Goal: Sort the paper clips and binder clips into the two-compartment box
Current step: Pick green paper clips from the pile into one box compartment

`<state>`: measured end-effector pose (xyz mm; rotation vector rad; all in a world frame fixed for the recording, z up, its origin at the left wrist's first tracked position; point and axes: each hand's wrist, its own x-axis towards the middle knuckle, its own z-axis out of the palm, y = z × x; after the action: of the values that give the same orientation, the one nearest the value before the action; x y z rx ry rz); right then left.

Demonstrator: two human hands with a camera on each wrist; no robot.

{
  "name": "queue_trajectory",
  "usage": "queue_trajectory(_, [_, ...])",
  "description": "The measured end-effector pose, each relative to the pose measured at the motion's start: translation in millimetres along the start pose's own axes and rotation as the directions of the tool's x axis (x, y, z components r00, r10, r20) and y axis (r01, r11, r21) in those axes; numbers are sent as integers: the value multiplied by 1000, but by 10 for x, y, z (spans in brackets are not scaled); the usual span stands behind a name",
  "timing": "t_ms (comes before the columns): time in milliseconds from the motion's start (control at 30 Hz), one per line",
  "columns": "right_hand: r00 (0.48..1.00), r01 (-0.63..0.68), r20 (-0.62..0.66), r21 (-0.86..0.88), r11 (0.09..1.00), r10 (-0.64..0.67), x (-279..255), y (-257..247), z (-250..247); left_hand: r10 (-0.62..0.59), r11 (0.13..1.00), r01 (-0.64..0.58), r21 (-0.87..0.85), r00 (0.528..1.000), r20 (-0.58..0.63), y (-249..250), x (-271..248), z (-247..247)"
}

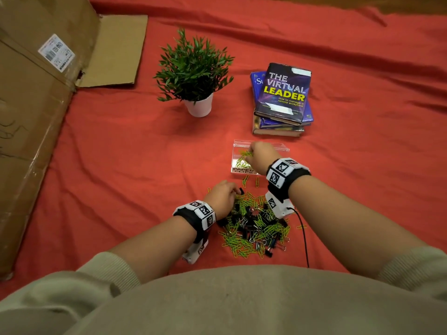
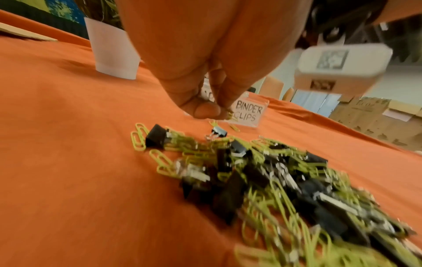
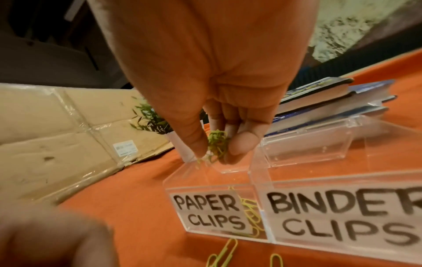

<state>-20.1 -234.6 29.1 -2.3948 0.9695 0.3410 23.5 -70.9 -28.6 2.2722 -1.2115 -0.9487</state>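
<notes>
A mixed pile (image 1: 254, 226) of green paper clips and black binder clips lies on the red cloth in front of me. Beyond it stands the clear two-compartment box (image 1: 235, 165) with its lid open. Its left compartment is labelled PAPER CLIPS (image 3: 205, 211) and holds a few green clips; the right one is labelled BINDER CLIPS (image 3: 342, 216). My right hand (image 1: 258, 153) (image 3: 217, 148) holds a bunch of green paper clips (image 3: 218, 144) just above the paper clips compartment. My left hand (image 1: 223, 194) (image 2: 205, 106) is at the pile's far edge, with thumb and fingers pinching green paper clips (image 2: 230, 115).
A potted plant (image 1: 193, 76) and a stack of books (image 1: 283, 100) stand behind the box. A large cardboard box (image 1: 36, 105) fills the left side. Two loose paper clips (image 1: 251, 181) lie between pile and box. A black cable (image 1: 304, 238) runs right of the pile.
</notes>
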Motion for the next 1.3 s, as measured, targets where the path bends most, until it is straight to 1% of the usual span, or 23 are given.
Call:
queue_trajectory(67, [999,19,-40,42,999,-17,-44,28,24,9,999,-11,-36,998,-68,81,45,-125])
queue_trajectory(167, [988,55,-153,148,987,-32,-190,142,78,15,996,-29,-86,987,-158,242,155,-339])
queue_trajectory(200, [986,70,-163,166,984,-43,-256,189,120,28,994,-46,-96,983,-184,294,212,-407])
queue_trajectory(267, [990,109,-106,150,983,-94,-387,296,264,61,992,-83,-93,973,-221,383,355,-518])
queue_trajectory(333, [991,130,8,73,989,-131,-497,395,433,90,994,-103,-46,972,-218,452,514,-582])
queue_trajectory(400, [991,115,67,-6,993,-114,-571,471,590,101,995,-97,33,981,-167,482,662,-583])
queue_trajectory(500, [996,86,43,-51,995,-84,-642,509,754,106,984,-97,147,993,-52,486,756,-526])
queue_trajectory(567, [994,110,5,-74,991,-110,-670,501,829,141,970,-134,205,990,-16,478,714,-482])
queue_trajectory(600, [992,126,-7,-64,990,-127,-678,498,865,170,959,-160,235,985,-26,474,664,-461])
queue_trajectory(667, [988,156,-12,-21,988,-156,-693,481,919,233,940,-199,278,968,-96,445,537,-409])
queue_trajectory(733, [986,165,-13,-9,986,-165,-697,466,954,248,945,-200,260,954,-169,384,381,-331])
queue_trajectory(800, [990,138,-20,16,990,-137,-689,450,976,192,967,-155,204,965,-176,291,225,-220])
queue_trajectory(867, [996,90,-20,72,993,-89,-680,422,996,90,983,-70,169,989,-119,186,91,-87])
queue_trajectory(933, [999,44,-7,90,995,-44,-685,392,1022,13,981,-2,195,998,-55,99,5,46])
queue_trajectory(1000, [1000,25,-2,67,997,-25,-706,357,1047,-34,972,38,230,999,-22,65,-29,137])
queue_trajectory(1067, [1000,26,-4,61,998,-26,-737,330,1053,-52,967,54,248,999,-14,77,-34,184])
queue_trajectory(1167, [1000,20,9,66,998,-21,-769,313,1040,-39,958,38,285,999,-3,108,-28,212])
queue_trajectory(1300, [997,-29,72,71,997,24,-747,343,968,-5,949,-2,316,1000,22,101,-35,220])
